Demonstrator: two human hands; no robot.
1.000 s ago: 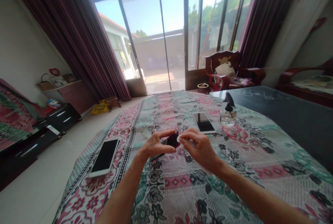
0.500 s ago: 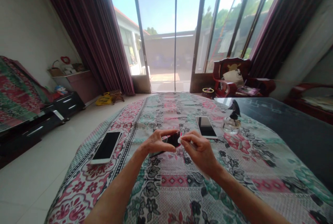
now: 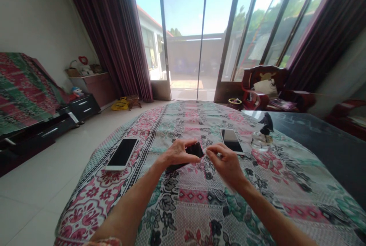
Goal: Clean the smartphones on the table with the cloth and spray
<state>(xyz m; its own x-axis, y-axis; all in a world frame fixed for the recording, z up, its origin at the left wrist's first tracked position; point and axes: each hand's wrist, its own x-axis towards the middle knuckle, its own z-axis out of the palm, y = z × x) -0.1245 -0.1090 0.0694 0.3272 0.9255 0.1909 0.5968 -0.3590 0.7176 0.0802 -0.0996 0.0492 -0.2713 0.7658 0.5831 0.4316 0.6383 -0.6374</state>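
Note:
My left hand (image 3: 178,152) is closed around the edges of a dark smartphone (image 3: 195,150), thumb on the near side and fingers on the far side. A reddish edge shows at the phone's right end. Close by that end, my right hand (image 3: 224,162) pinches a small whitish piece (image 3: 205,152), mostly hidden by the fingertips; its kind cannot be made out. Under my left hand a dark flat shape (image 3: 175,168) shows, partly covered. A white tablet-like device (image 3: 122,154) lies to the left, and a white smartphone (image 3: 231,141) lies beyond my right hand.
A patterned cloth (image 3: 197,215) covers the table. On the right stands a clear glass vessel with a dark top (image 3: 261,139). A dark tabletop (image 3: 314,135) adjoins on that side. Beyond are a red wooden chair (image 3: 265,86) and glass doors (image 3: 197,48).
The view has swung slightly left, so everything sits further right. The phone's dark face shows more between the left thumb and fingers. Both hands keep their grips.

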